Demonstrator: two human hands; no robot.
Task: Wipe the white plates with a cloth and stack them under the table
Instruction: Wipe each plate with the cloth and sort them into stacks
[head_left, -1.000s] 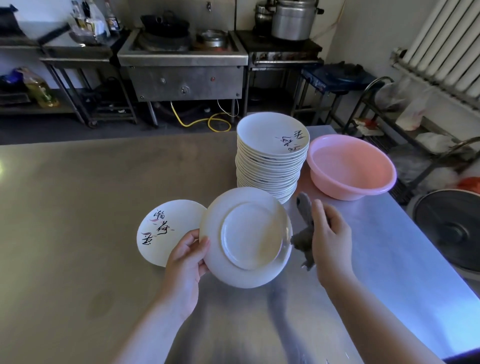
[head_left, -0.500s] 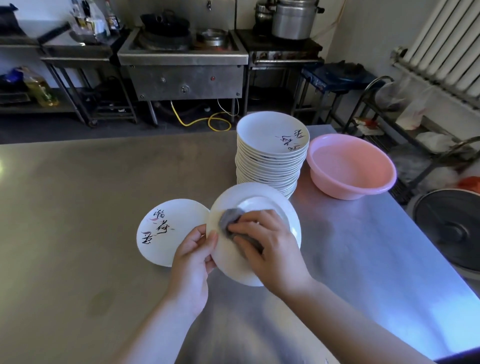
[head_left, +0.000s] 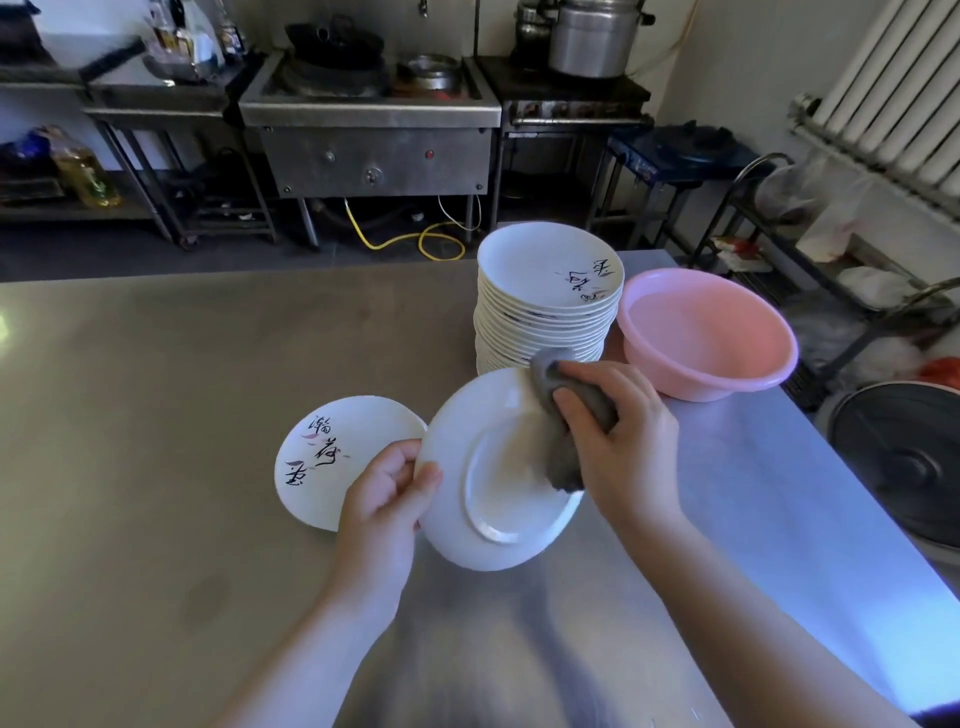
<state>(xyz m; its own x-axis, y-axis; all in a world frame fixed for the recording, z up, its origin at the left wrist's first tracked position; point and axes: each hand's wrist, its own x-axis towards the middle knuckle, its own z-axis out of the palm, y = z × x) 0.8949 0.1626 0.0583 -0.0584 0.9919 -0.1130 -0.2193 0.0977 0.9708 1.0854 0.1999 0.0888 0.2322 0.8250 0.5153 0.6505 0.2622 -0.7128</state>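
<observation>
One-point hold: left hand pinches plate rim at 9 o'clock, right hand grips cloth scrubbing its underside. Push too hard, plate probably slips onto table.

White plates bear black brush script; grey cloth; pink basin.

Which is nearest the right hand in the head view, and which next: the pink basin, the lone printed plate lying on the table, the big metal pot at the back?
1. Pink basin: just beyond the right hand, on its right.
2. Lone printed plate: on the table, past the left hand.
3. Big metal pot: on the back stove.
</observation>
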